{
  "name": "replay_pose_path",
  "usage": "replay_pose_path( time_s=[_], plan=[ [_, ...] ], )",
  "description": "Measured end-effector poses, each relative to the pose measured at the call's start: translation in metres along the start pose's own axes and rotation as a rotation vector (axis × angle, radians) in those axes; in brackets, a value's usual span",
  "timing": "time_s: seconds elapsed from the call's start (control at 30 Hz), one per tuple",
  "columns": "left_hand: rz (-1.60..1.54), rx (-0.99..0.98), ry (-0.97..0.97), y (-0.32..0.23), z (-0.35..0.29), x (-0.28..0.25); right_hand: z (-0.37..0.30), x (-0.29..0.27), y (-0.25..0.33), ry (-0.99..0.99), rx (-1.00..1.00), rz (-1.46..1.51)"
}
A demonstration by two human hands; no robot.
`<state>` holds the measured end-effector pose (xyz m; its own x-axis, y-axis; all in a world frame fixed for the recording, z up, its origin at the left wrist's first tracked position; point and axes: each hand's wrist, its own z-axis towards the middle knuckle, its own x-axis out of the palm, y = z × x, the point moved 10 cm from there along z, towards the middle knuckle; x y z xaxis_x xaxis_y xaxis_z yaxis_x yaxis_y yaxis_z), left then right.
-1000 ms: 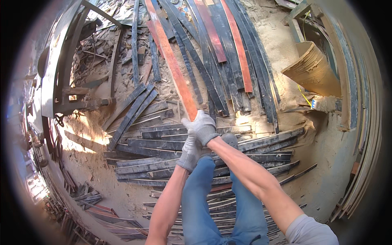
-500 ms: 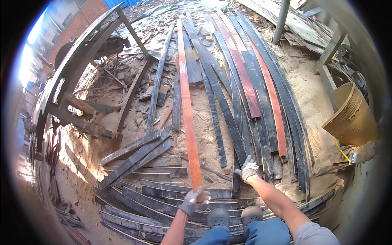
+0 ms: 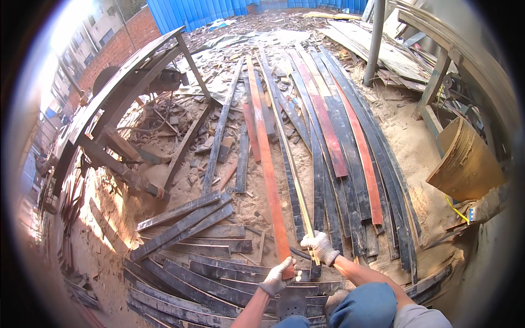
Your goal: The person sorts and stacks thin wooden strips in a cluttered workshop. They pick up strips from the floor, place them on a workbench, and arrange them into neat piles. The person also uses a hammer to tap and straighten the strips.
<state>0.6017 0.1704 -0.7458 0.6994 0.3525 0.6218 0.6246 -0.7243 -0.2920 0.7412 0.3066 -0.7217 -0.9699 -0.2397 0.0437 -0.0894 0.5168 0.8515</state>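
My left hand (image 3: 279,276), in a pale work glove, is closed on the near end of a long reddish-orange wooden strip (image 3: 268,180) that runs away from me over the ground. To its right my gloved right hand (image 3: 321,247) grips a long dark wooden strip (image 3: 291,164) near its end. This strip is turned on edge, so its pale narrow side faces up, and its tip sticks out below my fingers. Beneath both hands, by my shoes, lie several layers of dark strips (image 3: 219,276).
More long black and red strips (image 3: 350,164) lie to the right. A metal frame (image 3: 117,104) stands at the left. At the right are a post (image 3: 375,46) and a curved tan sheet (image 3: 465,158). Wood scraps and sawdust cover the ground before a blue fence (image 3: 202,13).
My right hand has come left and closed on the dark strip, which has turned on edge. My left hand has shifted slightly right with the reddish-orange strip. The view has tilted up.
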Motion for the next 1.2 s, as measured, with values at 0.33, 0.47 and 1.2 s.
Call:
replay_pose_path(
  time_s=[0.33, 0.47, 1.2],
  plan=[
    [0.004, 0.187, 0.055, -0.047, -0.033, -0.057, 0.037, 0.018, 0.061, -0.06, -0.038, -0.58],
    [0.009, 0.284, -0.019, -0.082, -0.058, -0.079, 0.104, 0.056, 0.098, -0.003, -0.266, -0.957],
    [0.051, 0.101, -0.044, -0.035, -0.044, 0.003, 0.114, -0.014, 0.037, -0.222, -0.001, -0.021]
  ],
)
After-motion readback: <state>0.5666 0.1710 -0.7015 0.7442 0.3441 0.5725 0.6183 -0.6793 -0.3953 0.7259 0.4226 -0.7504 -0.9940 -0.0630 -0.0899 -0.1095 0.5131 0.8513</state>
